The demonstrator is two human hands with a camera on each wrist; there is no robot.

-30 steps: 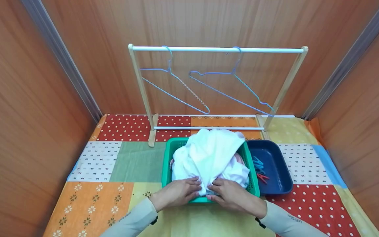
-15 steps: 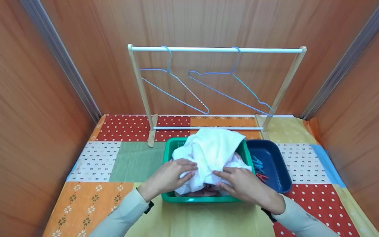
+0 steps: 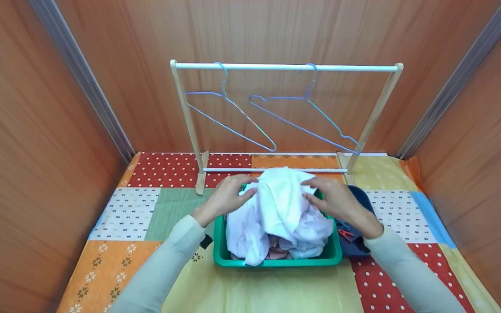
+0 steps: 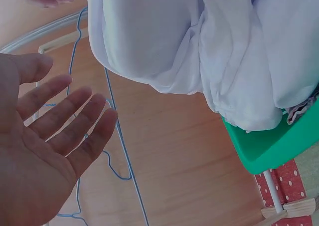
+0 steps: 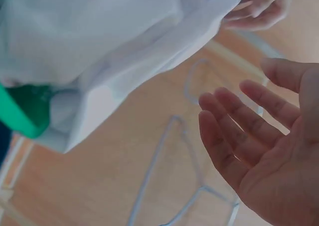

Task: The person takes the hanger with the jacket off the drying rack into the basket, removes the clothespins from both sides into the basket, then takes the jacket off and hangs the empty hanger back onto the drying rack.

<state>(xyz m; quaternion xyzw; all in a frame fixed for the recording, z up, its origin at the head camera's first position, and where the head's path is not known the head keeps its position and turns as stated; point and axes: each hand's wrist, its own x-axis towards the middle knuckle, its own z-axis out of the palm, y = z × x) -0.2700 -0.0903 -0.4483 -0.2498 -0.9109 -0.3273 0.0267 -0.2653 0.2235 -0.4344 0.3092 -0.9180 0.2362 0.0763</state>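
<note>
A heap of white cloth [image 3: 282,204] fills the green basket [image 3: 278,263] and rises above its rim. Some pinkish cloth [image 3: 278,253] shows under it at the near side. My left hand [image 3: 229,194] is raised at the heap's left, its fingers spread and loosely bent in the left wrist view, apart from the white cloth [image 4: 149,31]. On the opposite side, my right hand [image 3: 336,199] is held likewise, palm toward the heap, with nothing in its fingers; the right wrist view shows a gap between it and the white cloth [image 5: 114,41].
Behind the basket stands a rack with a white top rail [image 3: 255,66]. Two wire hangers, a left hanger [image 3: 233,130] and a right hanger [image 3: 305,128], hang from it. A dark blue tray [image 3: 359,250] with red clothespins [image 3: 345,234] sits right of the basket, partly covered by the right arm.
Both hands have moved forward from the basket's near side, off the cloth, to either side of the heap's top. The white cloth has shifted, uncovering pinkish cloth at the front.
</note>
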